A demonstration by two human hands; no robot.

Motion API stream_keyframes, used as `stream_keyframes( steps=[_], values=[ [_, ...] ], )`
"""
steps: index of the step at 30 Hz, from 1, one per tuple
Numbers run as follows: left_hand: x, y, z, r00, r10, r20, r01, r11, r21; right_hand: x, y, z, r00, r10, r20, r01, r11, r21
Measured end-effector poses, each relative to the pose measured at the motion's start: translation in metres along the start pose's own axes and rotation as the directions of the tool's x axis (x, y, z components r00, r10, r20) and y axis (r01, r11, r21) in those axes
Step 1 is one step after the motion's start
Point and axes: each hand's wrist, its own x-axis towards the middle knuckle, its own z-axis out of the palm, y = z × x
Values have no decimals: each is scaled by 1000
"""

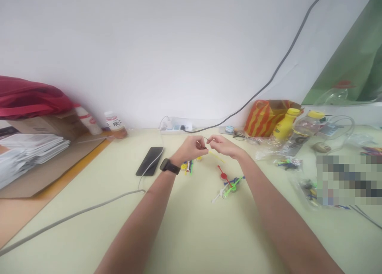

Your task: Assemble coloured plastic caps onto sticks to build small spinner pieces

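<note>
The two hands are close together over the desk [193, 230], out in front of the person and near the back edge by the wall. The left hand [192, 146] has its thumb and finger pinched on a small dark piece [204, 148]. The right hand [223, 145] has its fingertips pinched on a thin bit [206, 138], just beside it. They are so tiny that I cannot tell if they are two things or two parts of one. They look very light, so a soft pinch with the tips should be enough. I think they could slip out or bend if squeezed hard, so it seems best to hold each one near its end. A thin yellow strip [217, 157] is on the desk just below the hands. Nearer the front edge are a red piece [223, 175], a green piece [234, 189] and a white piece [221, 193], all close together in a little heap. They look like stiff, light plastic. Their skinny arms might snap, so the fat round middle looks like the good place to grab. More small bright parts [187, 167] lie near the left wrist. A black phone [149, 162] lies toward the left edge, with a cord across it.
</note>
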Motion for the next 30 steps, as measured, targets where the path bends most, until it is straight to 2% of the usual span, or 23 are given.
stream_keyframes(
  steps=[5, 7, 11, 13, 15, 17, 18, 19, 20, 23, 26, 28, 30],
  values=[
    [-1, -1, 6, 989, 45, 139, -61, 992, 110, 4, 27, -8, 996, 87, -4, -85, 973, -216],
    [-1, -1, 10, 978, 25, 207, -58, 986, 155, 4, 33, -11, 991, 132, 5, -125, 951, -281],
    [-3, -8, 11, 973, -35, 228, -23, 969, 248, 0, 29, -18, 982, 191, 5, -176, 915, -363],
    [-3, -12, 9, 977, -40, 210, -18, 964, 264, -4, 19, -22, 975, 210, 78, -167, 912, -374],
    [-4, -15, 5, 978, -50, 205, -9, 961, 278, -10, 7, -22, 929, 256, 266, -141, 912, -385],
    [-4, -17, 1, 976, -66, 209, 4, 958, 286, -16, -5, -20, 823, 318, 470, -121, 907, -403],
    [-4, -18, -1, 974, -74, 212, 10, 958, 288, -19, -10, -18, 774, 341, 534, -116, 905, -410],
    [-4, -19, -3, 973, -80, 215, 15, 957, 289, -20, -13, -15, 745, 356, 565, -115, 902, -416],
    [-4, -20, -5, 973, -84, 214, 18, 957, 290, -21, -16, -13, 741, 359, 567, -119, 902, -416],
    [-2, -20, -12, 979, -67, 193, 11, 960, 280, -21, -17, -11, 779, 330, 533, -118, 912, -392],
    [0, -12, -21, 989, -22, 148, -14, 972, 234, -18, -14, -15, 845, 257, 469, -98, 936, -338],
    [1, -2, -25, 991, 6, 135, -28, 986, 165, -15, -12, -17, 910, 156, 385, -70, 972, -226],
    [1, 10, -27, 987, 38, 156, -46, 998, 50, -12, -11, -17, 964, 29, 266, -26, 1000, -13]
  ],
)
